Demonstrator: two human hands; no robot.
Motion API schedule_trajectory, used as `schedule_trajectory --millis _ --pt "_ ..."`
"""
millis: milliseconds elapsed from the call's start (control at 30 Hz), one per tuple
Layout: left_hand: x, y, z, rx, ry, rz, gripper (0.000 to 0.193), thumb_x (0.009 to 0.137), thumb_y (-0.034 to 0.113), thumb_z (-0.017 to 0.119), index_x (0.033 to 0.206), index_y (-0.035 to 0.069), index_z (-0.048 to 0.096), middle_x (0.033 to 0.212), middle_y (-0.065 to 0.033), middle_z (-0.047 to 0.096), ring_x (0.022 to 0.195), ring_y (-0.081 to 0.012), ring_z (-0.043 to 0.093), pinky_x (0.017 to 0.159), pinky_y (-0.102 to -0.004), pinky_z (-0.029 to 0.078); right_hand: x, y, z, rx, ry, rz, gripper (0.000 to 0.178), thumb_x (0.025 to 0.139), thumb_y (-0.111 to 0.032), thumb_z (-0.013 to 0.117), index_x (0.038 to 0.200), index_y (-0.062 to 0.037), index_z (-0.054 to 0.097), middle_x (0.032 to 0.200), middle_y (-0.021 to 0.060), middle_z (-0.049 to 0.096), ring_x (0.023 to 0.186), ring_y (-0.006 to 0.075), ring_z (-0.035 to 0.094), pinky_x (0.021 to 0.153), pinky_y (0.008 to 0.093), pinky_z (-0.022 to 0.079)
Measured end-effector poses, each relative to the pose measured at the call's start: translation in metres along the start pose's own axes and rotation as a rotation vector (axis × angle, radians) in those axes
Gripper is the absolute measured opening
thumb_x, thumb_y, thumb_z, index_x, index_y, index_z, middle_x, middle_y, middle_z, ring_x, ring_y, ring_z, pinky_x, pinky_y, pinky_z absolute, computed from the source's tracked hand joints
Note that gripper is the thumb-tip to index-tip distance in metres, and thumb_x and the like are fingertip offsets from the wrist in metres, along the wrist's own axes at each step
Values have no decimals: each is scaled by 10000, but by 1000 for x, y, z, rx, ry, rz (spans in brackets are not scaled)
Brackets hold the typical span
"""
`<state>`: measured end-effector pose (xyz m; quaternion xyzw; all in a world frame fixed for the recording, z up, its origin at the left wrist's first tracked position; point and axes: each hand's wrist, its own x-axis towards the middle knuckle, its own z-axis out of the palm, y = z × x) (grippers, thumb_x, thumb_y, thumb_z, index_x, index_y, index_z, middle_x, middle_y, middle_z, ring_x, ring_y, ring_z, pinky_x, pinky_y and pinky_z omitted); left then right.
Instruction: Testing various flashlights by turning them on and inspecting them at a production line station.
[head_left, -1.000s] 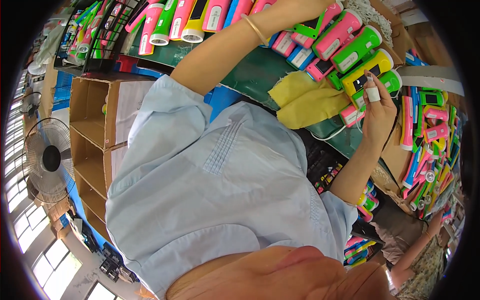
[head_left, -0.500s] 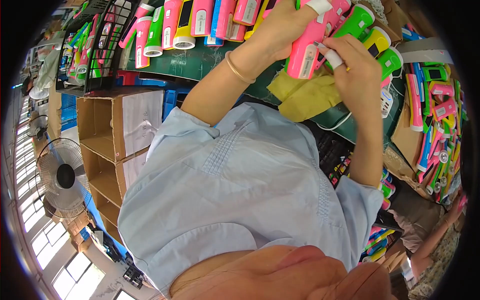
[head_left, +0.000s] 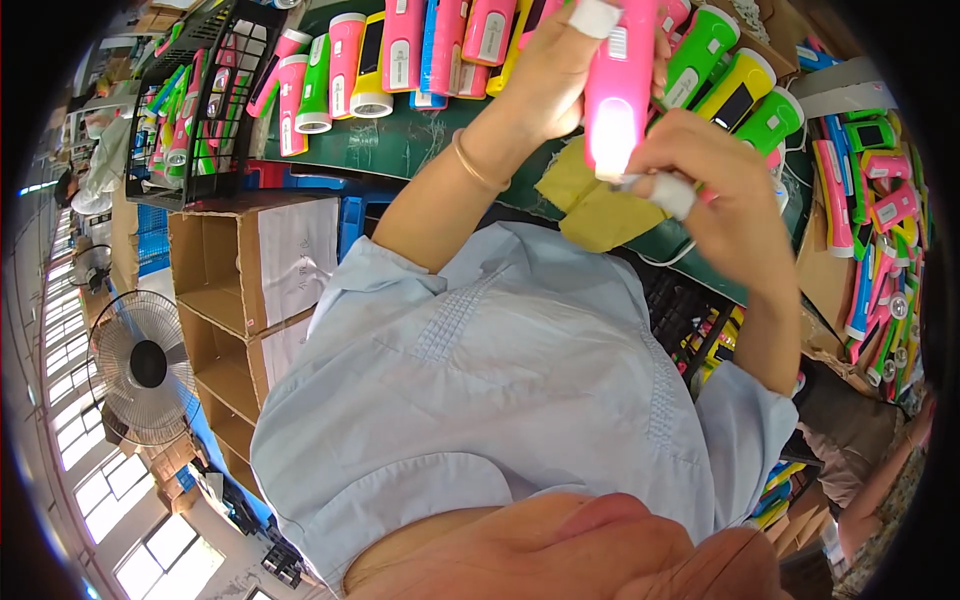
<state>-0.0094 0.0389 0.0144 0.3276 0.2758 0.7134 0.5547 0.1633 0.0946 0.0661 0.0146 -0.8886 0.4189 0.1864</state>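
Note:
A pink flashlight (head_left: 625,72) stands nearly upright before me, and its lower end glows bright white. My left hand (head_left: 553,78), with white tape on a finger, is wrapped round its body. Just beside the lit end, my right hand (head_left: 710,165) is closed in a pinch, its thumb wrapped in white tape. A small metallic tip shows at the pinch, too small and blurred to name. Below the flashlight, a yellow cloth (head_left: 605,212) lies on the green tabletop (head_left: 370,137).
Several coloured flashlights (head_left: 345,65) line the table's back left, beside a black basket (head_left: 195,110). Green and yellow ones (head_left: 735,90) lie at right, near a carton of more flashlights (head_left: 868,220). Cardboard shelves (head_left: 215,290) and a fan (head_left: 148,363) stand left. Another person's arm (head_left: 880,485) shows lower right.
The flashlight has turned more upright and its lower end now shines. My right hand has moved down from its side to near that end. The view has shifted slightly.

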Motion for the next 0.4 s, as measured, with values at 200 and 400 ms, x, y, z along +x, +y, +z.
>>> schedule_trajectory --millis 200,400 --pt "-1 -6 -1 -668 -173 0 649 809 612 475 1137 52 458 923 -46 545 823 -161 540 751 -301 465 -8 4 51 -405 280 -319 242 640 -67 616 865 -16 544 837 98 486 809 263 513 674 353 431" --pt "-11 -23 -7 -755 55 -80 717 762 686 449 1116 64 475 875 -24 538 789 -152 526 742 -298 473 -27 2 46 -318 6 -486 314 605 -97 630 911 -26 626 823 63 520 704 204 499 579 317 411"
